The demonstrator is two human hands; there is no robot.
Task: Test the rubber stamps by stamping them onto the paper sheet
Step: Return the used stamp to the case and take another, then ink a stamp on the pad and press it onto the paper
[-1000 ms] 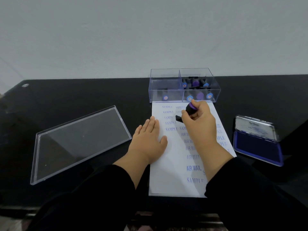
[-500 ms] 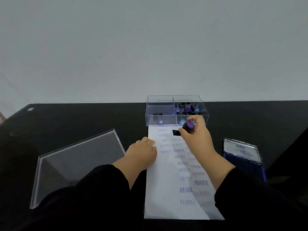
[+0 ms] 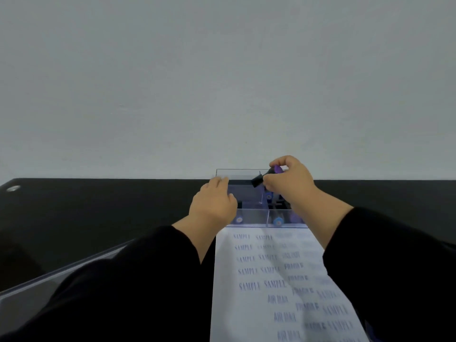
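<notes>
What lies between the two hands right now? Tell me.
In the head view, the clear box's left compartment and divider lie between the left hand and the right hand, which holds a stamp.

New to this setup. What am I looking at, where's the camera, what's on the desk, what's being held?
There is no machine here: a person works with two bare hands, and the single picture comes from a wide-angle camera worn on their head, looking forward and down.

On the black table stands a clear divided box with small rubber stamps inside. In front of it lies the paper sheet, already printed with SAMPLE, AIR MAIL and FRAGILE marks. At lower left is a clear plastic lid, partly hidden by a sleeve.

The right hand holds a black stamp with a purple cap above the box. The left hand rests against the box's left part; whether it grips anything is hidden.
</notes>
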